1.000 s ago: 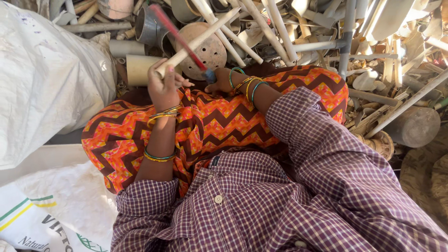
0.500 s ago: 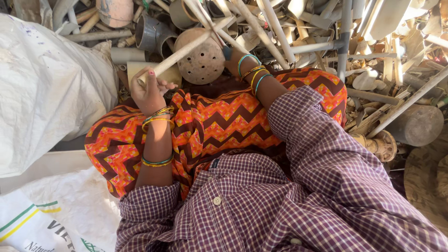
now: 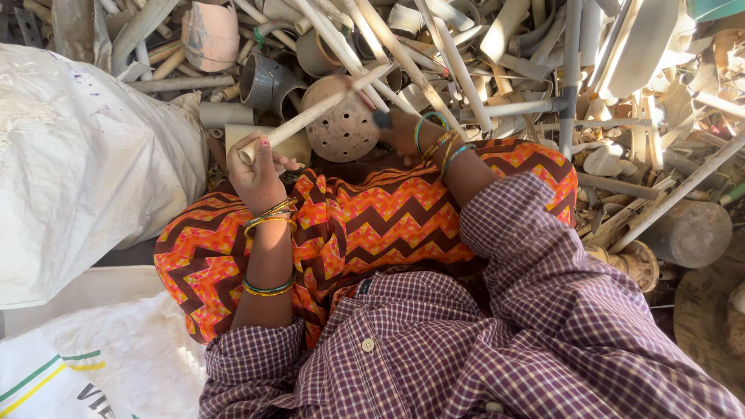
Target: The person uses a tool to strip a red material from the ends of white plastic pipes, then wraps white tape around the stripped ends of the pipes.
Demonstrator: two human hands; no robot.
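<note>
My left hand is closed around the near end of a long beige plastic pipe, which slants up and to the right over a round perforated brown cap. My right hand, with bangles at the wrist, sits just right of that cap and grips a tool by a dark handle end. The rest of the tool is hidden among the pipes. Both forearms reach out over orange zigzag cloth on my lap.
A heap of cut beige and grey pipes and fittings fills the ground ahead and to the right. A large white sack lies at the left, and another printed sack at the lower left. A grey cylinder stands at right.
The red-handled tool was raised above the pipe a second ago; my right hand has brought it down beside the perforated cap. My left hand has shifted slightly left with the pipe.
</note>
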